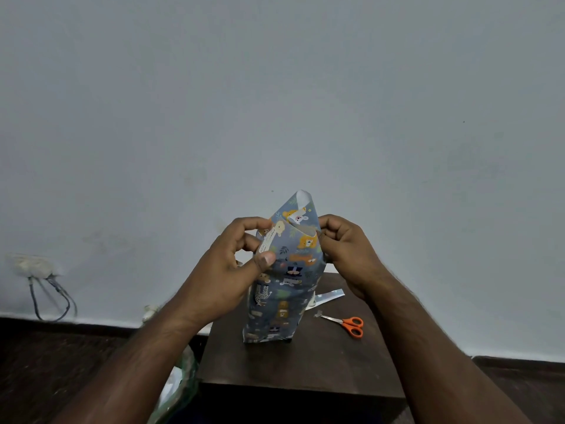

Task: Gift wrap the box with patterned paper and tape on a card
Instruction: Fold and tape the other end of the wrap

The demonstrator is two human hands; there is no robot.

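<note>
Upright, both hands (232, 267) (342, 249) pinch the paper-wrapped box's (281, 289) top flaps.

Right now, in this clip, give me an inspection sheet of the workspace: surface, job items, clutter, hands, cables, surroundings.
Surface: small dark wooden table, seen from above.
Job's things: box in blue animal-patterned paper stands upright on the table, its top end unfolded and open; no card seen.
Clutter: orange-handled scissors lie right of the box; paper offcut strip behind them; plastic bag at the table's left side.
Grippers: left hand pinches the paper's upper left edge; right hand pinches the upper right edge.
Cables: loose wires hang from a wall socket at far left.
Surroundings: plain pale wall, dark floor.
</note>
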